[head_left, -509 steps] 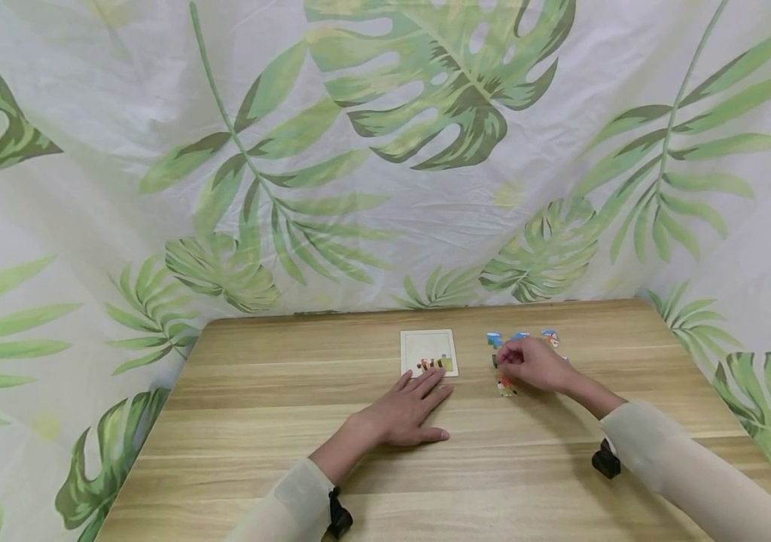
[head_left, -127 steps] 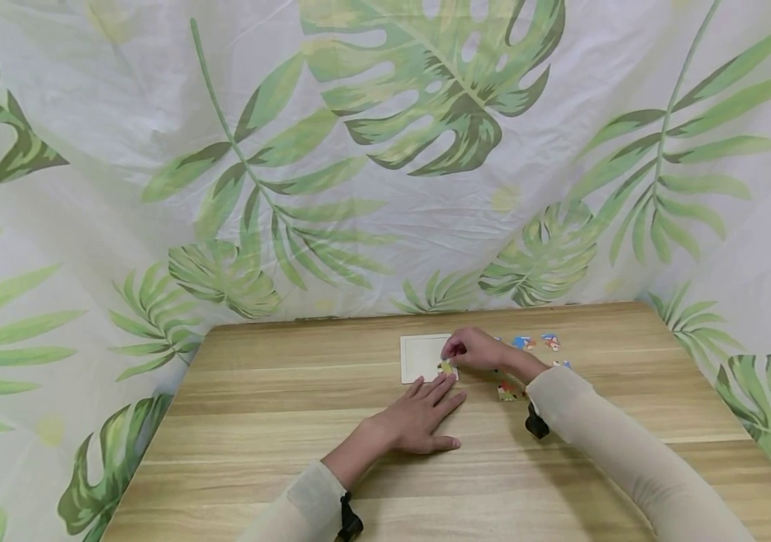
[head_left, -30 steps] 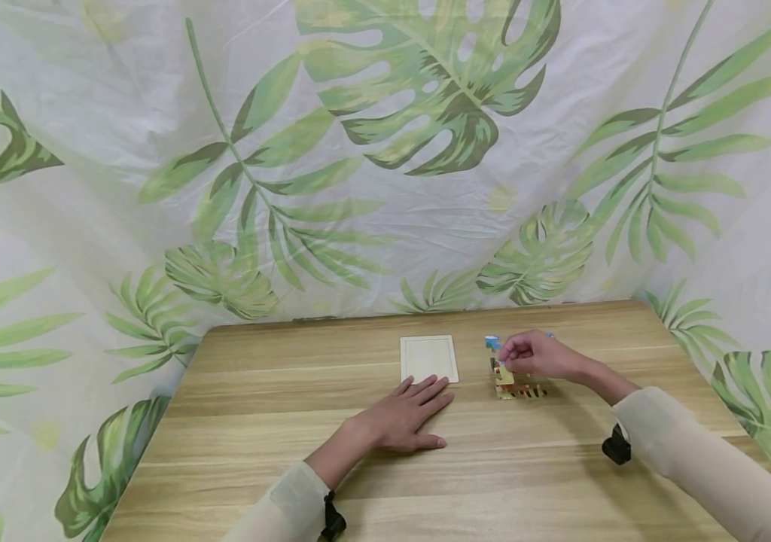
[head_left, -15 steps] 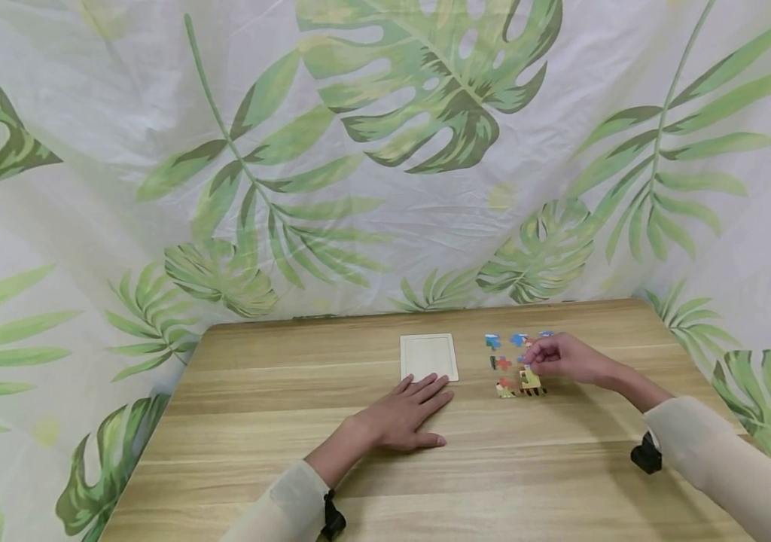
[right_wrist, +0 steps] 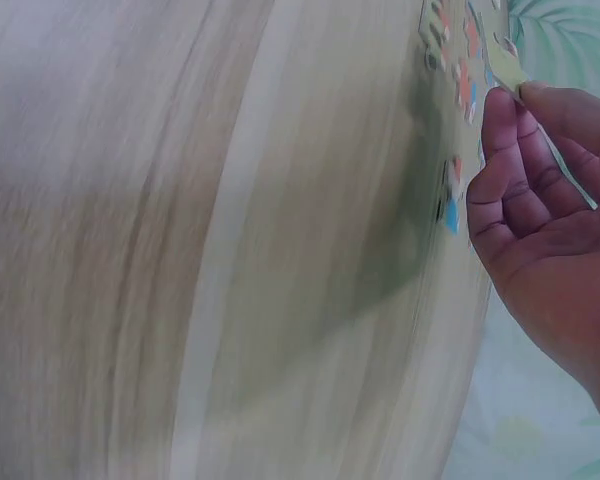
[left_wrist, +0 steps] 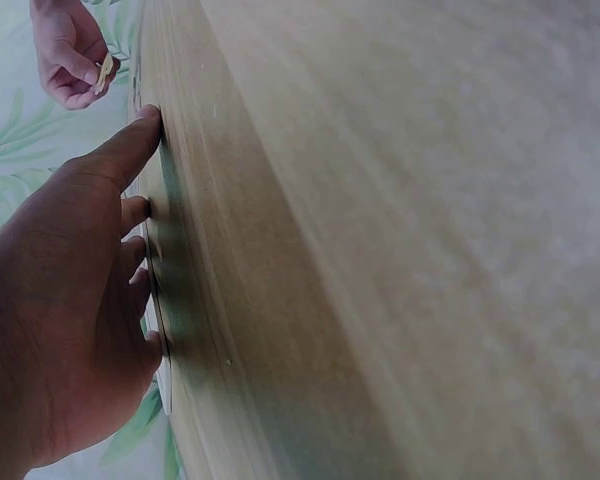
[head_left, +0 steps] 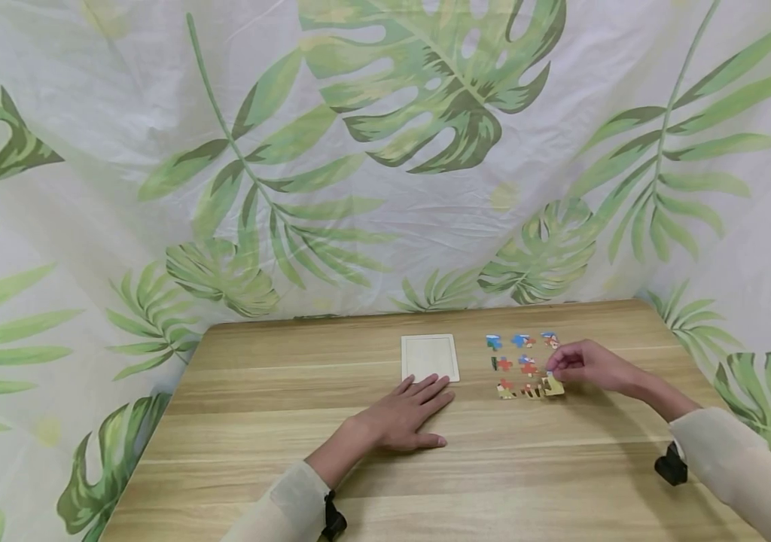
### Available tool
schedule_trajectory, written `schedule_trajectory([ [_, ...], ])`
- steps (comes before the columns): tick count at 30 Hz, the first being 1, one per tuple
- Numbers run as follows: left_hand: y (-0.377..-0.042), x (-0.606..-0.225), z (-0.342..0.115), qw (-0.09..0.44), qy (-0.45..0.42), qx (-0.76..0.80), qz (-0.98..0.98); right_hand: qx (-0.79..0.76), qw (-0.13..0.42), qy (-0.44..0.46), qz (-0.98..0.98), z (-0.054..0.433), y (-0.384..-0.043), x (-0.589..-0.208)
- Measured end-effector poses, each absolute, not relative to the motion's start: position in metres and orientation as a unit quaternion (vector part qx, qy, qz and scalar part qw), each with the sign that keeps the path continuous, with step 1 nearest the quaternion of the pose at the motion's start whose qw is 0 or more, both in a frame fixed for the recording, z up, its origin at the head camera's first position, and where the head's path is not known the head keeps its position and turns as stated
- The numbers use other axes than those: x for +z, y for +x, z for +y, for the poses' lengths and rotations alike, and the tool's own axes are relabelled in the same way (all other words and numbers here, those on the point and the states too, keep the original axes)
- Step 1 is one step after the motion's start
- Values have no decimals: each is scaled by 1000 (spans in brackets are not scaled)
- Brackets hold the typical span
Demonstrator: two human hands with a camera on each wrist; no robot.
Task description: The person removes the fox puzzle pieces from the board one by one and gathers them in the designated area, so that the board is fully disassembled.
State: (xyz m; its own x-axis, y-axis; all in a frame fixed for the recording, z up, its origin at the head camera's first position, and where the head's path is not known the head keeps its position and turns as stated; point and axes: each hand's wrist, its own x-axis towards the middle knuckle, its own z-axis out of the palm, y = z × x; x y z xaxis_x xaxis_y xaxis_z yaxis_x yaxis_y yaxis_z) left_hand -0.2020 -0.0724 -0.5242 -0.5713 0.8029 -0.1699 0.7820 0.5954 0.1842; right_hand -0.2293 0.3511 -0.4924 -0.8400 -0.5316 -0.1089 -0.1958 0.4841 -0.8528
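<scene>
My right hand (head_left: 595,366) pinches a yellow-green jigsaw piece (head_left: 553,385) between thumb and forefinger, at the right end of the nearest row of pieces. In the right wrist view that piece (right_wrist: 502,62) stands out from the fingertips, over the table. My left hand (head_left: 404,418) lies with straight, spread fingers, its fingertips on the near edge of a pale puzzle tray (head_left: 455,357). The tray's recess shows bare board. Other jigsaw pieces lie apart in rows right of the tray, among them a blue one (head_left: 494,342) and a red one (head_left: 528,366).
The wooden table (head_left: 277,391) runs back to a leaf-print cloth (head_left: 358,226) hanging behind and along both sides. Black wrist cameras are strapped at each cuff. A piece with blue and orange (head_left: 550,339) lies just beyond my right hand.
My right hand has carried the yellow-green piece from the tray rightward along the near row. Pieces earlier in the tray's lower part are out of it. My left hand stays put.
</scene>
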Motion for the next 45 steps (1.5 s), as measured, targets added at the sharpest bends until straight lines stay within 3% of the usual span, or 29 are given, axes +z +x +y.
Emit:
schedule_trajectory([
  [45,-204,-527,-70,118,447,44,886,-406,153,-214,875,379,-226,-508],
])
